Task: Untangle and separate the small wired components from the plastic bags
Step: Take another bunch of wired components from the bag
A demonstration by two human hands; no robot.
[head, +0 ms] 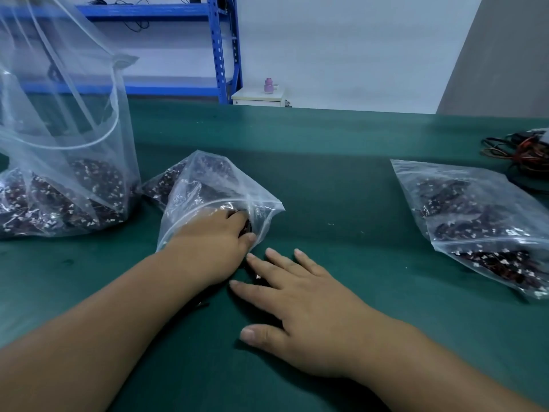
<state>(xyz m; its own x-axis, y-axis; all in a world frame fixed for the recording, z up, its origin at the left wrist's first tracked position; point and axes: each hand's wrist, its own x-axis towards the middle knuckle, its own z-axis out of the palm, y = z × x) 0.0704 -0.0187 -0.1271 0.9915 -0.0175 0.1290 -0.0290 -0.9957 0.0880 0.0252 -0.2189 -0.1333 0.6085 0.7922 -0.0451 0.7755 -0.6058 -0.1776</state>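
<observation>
A small clear zip bag [205, 185] of dark wired components with white connectors lies in the middle of the green table. My left hand [214, 245] reaches into its open mouth, fingers curled around dark wired components [246, 227] inside. My right hand [300, 310] lies flat on the table just in front of the bag, fingers spread and straight, with a few dark wires and a white connector [258, 276] showing under its fingertips. A second bag [475, 221] of the same parts lies at the right.
A large clear bag [68, 150] stands at the left, holding several smaller packs of components. A loose tangle of red and black wires [523, 153] sits at the far right edge. Blue shelving [219, 49] and a white cabinet stand beyond the table's far edge.
</observation>
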